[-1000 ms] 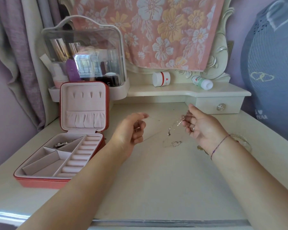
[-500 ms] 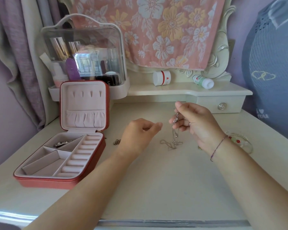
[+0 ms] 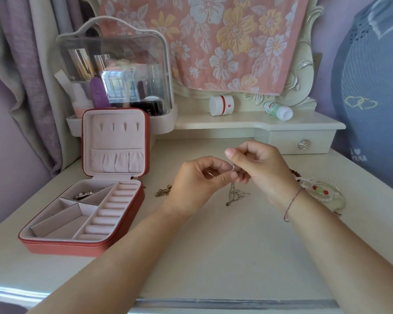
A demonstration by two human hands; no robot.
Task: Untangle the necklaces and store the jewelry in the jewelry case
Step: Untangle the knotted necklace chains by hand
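Spreading across the lower view, the pale bench [image 3: 213,257] carried everything the task concerned. On its left side stood the red jewelry case [image 3: 66,248], with its lid upright and its tray exposed. Most compartments and the ring rolls lay bare, so storing had, by my reading, barely begun.

Above the middle of the bench the left grip [image 3: 195,184] and right grip [image 3: 263,171] met fingertip to fingertip. Both were clenched in a pinch on the upper end of a silver necklace [image 3: 235,196], near what looked like its clasp, though that was too small to be sure of. The necklace hung from the pinch and its lower part pooled in a kinked bunch on the bench, so it seemed not fully untangled.

Just beside the right wrist lay a cluster of beaded pieces [image 3: 322,193], one of them clear with red and green spots, none yet in the case. Between the left grip and the case, a small bronze-toned chain [image 3: 162,191] lay loose on the bench, also waiting.

Smallest of all, a silvery item [image 3: 86,194] rested in the case's rear triangular compartment. It was the only thing stored, as far as could be seen.
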